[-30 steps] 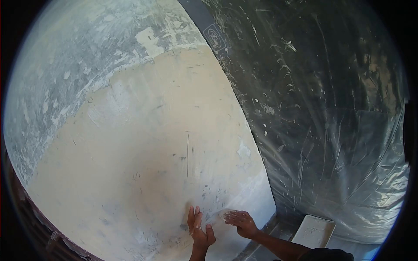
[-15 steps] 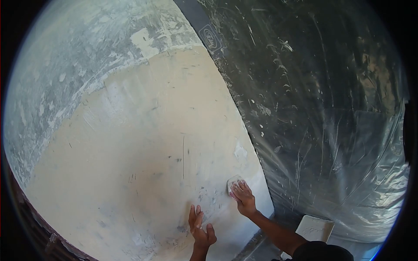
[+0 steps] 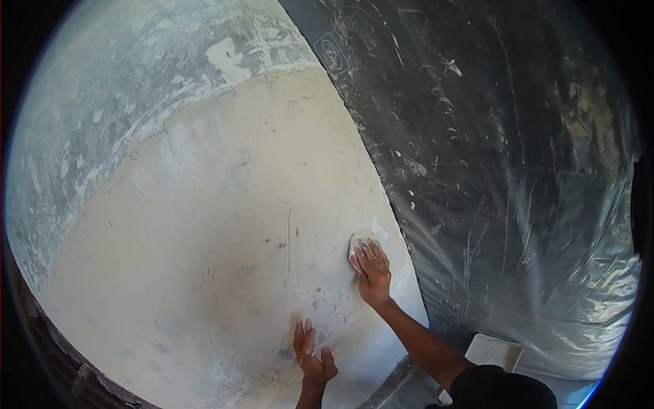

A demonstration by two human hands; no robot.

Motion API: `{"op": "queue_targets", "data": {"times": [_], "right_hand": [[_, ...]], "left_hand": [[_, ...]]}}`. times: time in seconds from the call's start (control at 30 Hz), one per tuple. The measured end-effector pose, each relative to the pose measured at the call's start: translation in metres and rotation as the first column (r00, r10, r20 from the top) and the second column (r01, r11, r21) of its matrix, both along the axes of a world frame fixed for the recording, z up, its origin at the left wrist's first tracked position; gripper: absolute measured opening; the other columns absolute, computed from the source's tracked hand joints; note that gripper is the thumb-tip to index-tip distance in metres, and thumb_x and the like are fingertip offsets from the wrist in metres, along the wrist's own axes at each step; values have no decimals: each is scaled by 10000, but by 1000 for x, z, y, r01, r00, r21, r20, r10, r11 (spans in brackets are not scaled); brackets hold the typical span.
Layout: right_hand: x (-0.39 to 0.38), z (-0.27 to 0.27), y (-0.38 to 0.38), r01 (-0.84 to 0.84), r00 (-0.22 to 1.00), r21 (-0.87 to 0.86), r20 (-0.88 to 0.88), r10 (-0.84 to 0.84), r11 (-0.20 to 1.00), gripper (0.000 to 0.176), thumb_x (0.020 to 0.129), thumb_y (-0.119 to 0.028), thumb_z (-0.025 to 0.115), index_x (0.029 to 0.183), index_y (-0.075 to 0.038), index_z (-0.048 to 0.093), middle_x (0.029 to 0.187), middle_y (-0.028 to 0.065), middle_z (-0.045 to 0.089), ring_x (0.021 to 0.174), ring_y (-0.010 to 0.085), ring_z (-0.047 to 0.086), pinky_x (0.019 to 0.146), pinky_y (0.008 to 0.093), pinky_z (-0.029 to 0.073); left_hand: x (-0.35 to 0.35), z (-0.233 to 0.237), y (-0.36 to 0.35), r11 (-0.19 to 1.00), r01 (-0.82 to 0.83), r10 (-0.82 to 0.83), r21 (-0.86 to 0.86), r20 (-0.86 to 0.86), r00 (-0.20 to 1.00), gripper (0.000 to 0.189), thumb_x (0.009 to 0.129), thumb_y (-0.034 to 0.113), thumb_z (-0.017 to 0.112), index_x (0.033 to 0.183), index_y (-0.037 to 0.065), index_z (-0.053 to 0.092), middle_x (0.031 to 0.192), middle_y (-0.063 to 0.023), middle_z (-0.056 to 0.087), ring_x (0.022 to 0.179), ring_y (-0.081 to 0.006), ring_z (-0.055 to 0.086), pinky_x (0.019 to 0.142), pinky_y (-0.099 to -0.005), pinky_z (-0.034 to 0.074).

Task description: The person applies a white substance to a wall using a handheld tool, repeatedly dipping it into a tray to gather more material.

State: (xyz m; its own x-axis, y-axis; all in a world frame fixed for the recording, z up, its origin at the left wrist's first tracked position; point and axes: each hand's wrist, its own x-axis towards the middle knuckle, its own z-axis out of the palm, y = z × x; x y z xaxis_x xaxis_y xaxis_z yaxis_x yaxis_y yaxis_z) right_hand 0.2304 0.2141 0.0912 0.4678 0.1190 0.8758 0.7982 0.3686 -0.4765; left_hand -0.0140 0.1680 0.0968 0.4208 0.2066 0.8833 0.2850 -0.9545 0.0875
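My right hand [image 3: 374, 274] presses a small flat whitish pad [image 3: 357, 243], pinkish along one edge, against the wall [image 3: 225, 177]. Its fingers lie over the pad and hide much of it. The wall has a cream coating with dark scratches and grey smudges. Right beside the pad is a brighter white patch [image 3: 379, 233] near the wall's right edge. Lower and to the left, my left hand [image 3: 315, 358] is up in front of the wall with its fingers apart, holding nothing.
Rough grey and white surface [image 3: 116, 102] borders the cream coating above and to the left. Splattered dark plastic sheeting [image 3: 504, 184] hangs along the right side. A white rectangular tray [image 3: 494, 351] sits low at the right, near my right arm.
My right hand has moved up the wall with the pad, which now reaches the white patch and partly covers it. My left hand has hardly moved.
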Motion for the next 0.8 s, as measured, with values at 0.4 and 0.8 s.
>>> {"op": "queue_targets", "data": {"times": [0.4, 0.8], "right_hand": [[-47, 0, -73, -218, 976, -83, -3, 218, 972, 465, 831, 117, 573, 1233, -89, 686, 1248, 124, 688, 1219, 278, 626, 1023, 397, 443], [-208, -103, -75, -66, 997, -267, 13, 72, 961, 327, 858, -27, 668, 1175, -101, 701, 1272, 91, 671, 1278, 308, 553, 1053, 462, 384]], "left_hand": [[-45, 5, -4, 997, 67, -67, 25, 2, 998, 403, 907, 94, 503, 1279, -61, 487, 1344, -392, 504, 1327, -519, 445, 1089, -536, 401], [-95, 2, -14, 987, 160, -159, -10, 44, 986, 418, 919, 135, 508, 1287, -63, 482, 1290, -384, 561, 1329, -530, 439, 1099, -540, 364]]}}
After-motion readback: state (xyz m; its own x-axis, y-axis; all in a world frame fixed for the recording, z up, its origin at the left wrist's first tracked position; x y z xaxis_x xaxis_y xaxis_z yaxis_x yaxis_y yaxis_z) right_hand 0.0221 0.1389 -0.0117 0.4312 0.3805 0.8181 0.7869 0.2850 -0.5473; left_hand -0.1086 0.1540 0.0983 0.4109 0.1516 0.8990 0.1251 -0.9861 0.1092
